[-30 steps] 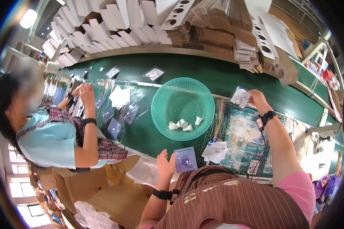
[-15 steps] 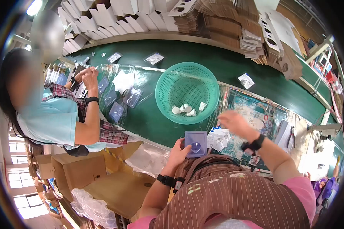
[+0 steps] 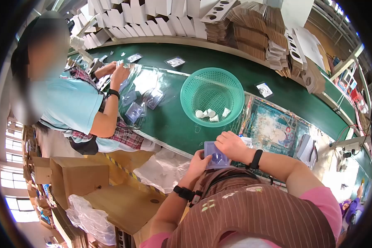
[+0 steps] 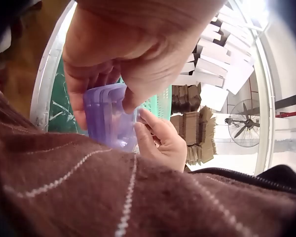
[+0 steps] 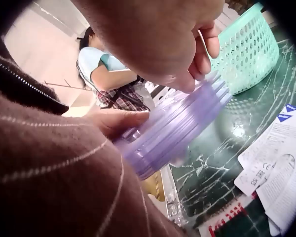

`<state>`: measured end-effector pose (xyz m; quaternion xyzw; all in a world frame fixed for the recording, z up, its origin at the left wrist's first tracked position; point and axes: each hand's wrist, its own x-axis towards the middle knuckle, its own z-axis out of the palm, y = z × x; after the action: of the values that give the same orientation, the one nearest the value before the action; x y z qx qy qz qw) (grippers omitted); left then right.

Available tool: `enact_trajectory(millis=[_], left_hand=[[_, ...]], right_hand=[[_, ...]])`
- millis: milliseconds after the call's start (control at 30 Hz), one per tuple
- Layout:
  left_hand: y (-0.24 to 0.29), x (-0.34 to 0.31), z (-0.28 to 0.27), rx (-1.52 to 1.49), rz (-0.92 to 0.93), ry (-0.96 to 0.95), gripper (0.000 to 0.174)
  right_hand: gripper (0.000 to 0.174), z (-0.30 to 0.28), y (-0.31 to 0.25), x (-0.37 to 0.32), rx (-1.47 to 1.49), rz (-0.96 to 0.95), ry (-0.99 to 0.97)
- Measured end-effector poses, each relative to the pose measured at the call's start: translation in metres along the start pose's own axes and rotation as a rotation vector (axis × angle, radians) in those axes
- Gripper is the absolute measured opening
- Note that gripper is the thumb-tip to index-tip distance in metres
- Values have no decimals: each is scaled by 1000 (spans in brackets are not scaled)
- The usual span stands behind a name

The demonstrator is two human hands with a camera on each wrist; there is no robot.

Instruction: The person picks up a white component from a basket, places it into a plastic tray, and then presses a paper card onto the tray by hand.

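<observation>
My left hand [image 3: 197, 166] grips a stack of nested, purple-tinted clear plastic blister shells [image 3: 213, 156] close in front of the apron. Its thumb lies over the near face, and its fingers wrap the side in the left wrist view. At the stack's upper right edge, the fingertips of my right hand [image 3: 232, 145] pinch the rim of a shell [image 5: 207, 89]. Several layered rims show in the right wrist view. Just beyond the hands stands a green mesh basket [image 3: 186, 93] with several small white cone-shaped pieces [image 3: 211, 113] in it.
Printed white cards [image 5: 274, 170] lie right of the hands. A small clear packet [image 3: 264, 89] rests on the green belt at the back right. On the left another person [image 3: 76, 99] works beside loose blister shells [image 3: 134, 111]. Folded cartons [image 3: 256, 27] line the rear shelf.
My right hand put the clear packet down on the belt, then came back left to the blister shells. My left hand, earlier spread beside the stack, now grips it.
</observation>
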<state>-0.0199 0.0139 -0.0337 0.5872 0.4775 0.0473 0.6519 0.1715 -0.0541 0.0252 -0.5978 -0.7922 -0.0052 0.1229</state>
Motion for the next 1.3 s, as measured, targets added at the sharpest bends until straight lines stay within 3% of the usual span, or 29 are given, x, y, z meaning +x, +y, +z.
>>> enact_trajectory(millis=[67,233,333,400,433,467,533,633,667,700,733,767,800,833,867,933,1067,1200,1267,1300], left_hand=[[2,-2,-1,36,-2,-6,56],[-4,2,-1,-51,11,15,68],[-11,9,-4,75,56,0,76],[-8,11,-6,338,293,191,69],[-3,12,-8,331,297,187,69],[0,10,-12,440,379,165,58],[5,11,-15,513,550,145,30],[18,10,-22,569,711,167,24],[23,7,-23,559,708,163,24],[28,5,-25,367,651,156,22],[29,4,-26,178,587,150,21],[28,6,-27,172,582,147,21],[27,8,-28,-57,445,89,22],[28,10,-29,-283,304,31,24],[28,11,-30,-288,301,32,24],[38,6,-33,-531,164,-56,26],[42,4,-36,-591,131,-49,26],[51,6,-36,-702,44,-34,29],[62,5,-32,-754,12,-24,31],[68,6,-29,-820,30,-60,35]], right_hand=[[8,11,2,3,96,79,-23],[9,24,5,12,426,314,-147],[11,20,5,17,554,473,-242],[12,13,9,22,616,550,-265],[14,6,11,24,745,548,-264],[17,0,13,27,875,547,-263],[18,-12,22,35,847,485,-268],[17,-25,60,55,558,363,-119],[16,-27,75,62,365,352,-125],[16,-23,90,68,363,357,-135],[13,-14,106,71,240,261,-193],[11,-4,116,73,117,162,-249],[11,3,121,77,117,160,-256],[10,11,124,81,10,149,-393],[10,19,127,84,-97,138,-530],[7,40,133,82,-140,73,-534],[12,44,130,81,-188,-6,-591],[16,-4,124,89,-91,125,-527],[19,-30,117,85,410,251,-150],[19,-47,106,83,410,249,-144]])
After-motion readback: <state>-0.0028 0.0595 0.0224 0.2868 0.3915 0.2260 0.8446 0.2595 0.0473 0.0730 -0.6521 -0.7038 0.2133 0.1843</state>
